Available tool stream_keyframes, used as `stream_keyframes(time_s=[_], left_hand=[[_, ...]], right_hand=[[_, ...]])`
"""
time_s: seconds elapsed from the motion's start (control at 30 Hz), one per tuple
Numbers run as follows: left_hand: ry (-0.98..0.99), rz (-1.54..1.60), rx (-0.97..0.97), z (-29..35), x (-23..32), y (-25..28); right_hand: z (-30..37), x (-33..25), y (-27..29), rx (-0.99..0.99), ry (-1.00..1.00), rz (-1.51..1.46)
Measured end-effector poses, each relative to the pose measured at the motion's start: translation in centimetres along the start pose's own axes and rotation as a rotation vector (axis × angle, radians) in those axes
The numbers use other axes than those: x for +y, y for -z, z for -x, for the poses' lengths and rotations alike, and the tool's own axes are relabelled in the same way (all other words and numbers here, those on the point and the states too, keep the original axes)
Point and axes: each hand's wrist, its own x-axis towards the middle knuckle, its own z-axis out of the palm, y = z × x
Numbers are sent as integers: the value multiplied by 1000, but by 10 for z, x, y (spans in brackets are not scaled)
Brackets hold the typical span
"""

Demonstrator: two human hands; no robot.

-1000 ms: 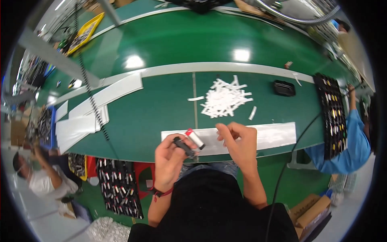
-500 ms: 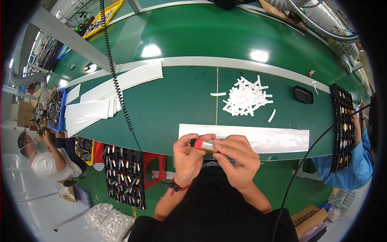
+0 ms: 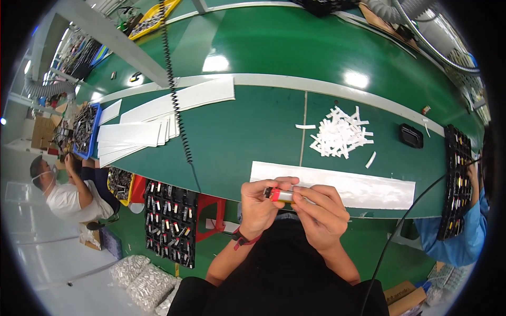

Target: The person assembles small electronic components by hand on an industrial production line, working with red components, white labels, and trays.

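Note:
Close above the table's near edge, my left hand (image 3: 257, 209) grips a small battery cell (image 3: 283, 195), a silver cylinder with a red end and a black cap. The capped end points left, between my left thumb and fingers. My right hand (image 3: 324, 217) is closed on the silver end; its fingers cover much of that part. Just beyond my hands lies a long white sheet (image 3: 369, 188) on the green table. Farther off is a loose pile of narrow white strips (image 3: 341, 131), with single strips lying around it.
White sheets (image 3: 126, 135) lie fanned at the left, behind a hanging coiled cord (image 3: 176, 105). A small black tray (image 3: 410, 136) sits at right. Black trays of cells stand at lower left (image 3: 169, 225) and far right (image 3: 456, 184). Co-workers sit on both sides. A black cable (image 3: 390, 237) crosses at right.
The whole view has shifted, so the table and my hands appear farther right. Both hands stay on the cell, and my right fingers now cover more of its silver body.

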Motion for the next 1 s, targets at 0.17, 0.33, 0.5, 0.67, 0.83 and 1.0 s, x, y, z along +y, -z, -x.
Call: stream_keyframes(time_s=[0.17, 0.33, 0.5, 0.67, 0.83, 1.0], left_hand=[[-61, -57, -64, -3, -3, 2], [-8, -386, 109, -3, 2, -9], [91, -559, 223, 3, 14, -11], [145, -539, 108, 10, 22, -10], [168, -809, 193, 34, 54, 15], [23, -836, 511, 88, 94, 69]], right_hand=[[5, 6, -6, 47, -4, 34], [6, 13, -12, 7, -35, 78], [4, 7, -9, -77, -407, -169], [7, 18, 8, -458, -663, -367], [-38, 58, 26, -601, -666, -349], [-139, 109, 35, -164, -693, -322]])
